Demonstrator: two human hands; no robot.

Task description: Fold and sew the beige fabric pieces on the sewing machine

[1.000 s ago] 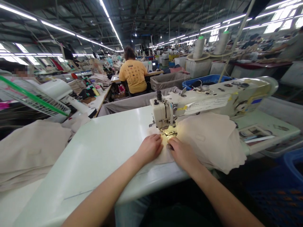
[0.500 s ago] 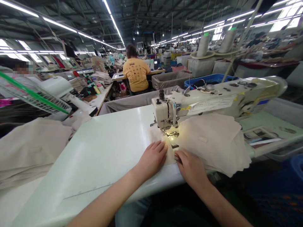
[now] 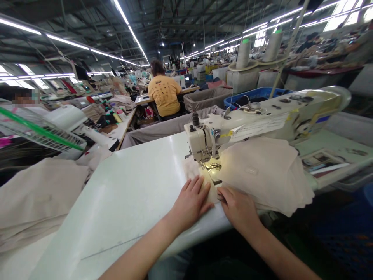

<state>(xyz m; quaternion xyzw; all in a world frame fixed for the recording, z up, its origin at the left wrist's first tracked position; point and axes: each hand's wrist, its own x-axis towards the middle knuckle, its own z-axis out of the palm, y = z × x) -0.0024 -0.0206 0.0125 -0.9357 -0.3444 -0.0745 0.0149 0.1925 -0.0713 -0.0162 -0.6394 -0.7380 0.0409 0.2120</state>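
Observation:
My left hand (image 3: pixel 190 199) lies spread on a small beige fabric piece (image 3: pixel 213 193), pressing it to the pale table just in front of the sewing machine (image 3: pixel 199 139). The far end of that piece runs beneath the lit presser foot (image 3: pixel 212 166). My right hand (image 3: pixel 239 207) is closed at the near right edge of the piece, with a small dark object between thumb and fingers; its kind is hidden. Right of the needle, a stack of beige fabric panels (image 3: pixel 259 171) lies under the machine arm, next to my right hand.
More beige fabric (image 3: pixel 40 194) is heaped at the left. A white fan (image 3: pixel 67 120) with a green rim stands behind it. Grey cloth bins (image 3: pixel 171 123) and a blue basket (image 3: pixel 256 94) sit beyond the table. A person in a yellow shirt (image 3: pixel 164 95) sits ahead, back turned.
The fabric piece has moved forward under the presser foot, so less shows in front. My left hand's fingers are spread wider, its thumb now out to the right. The view has shifted slightly.

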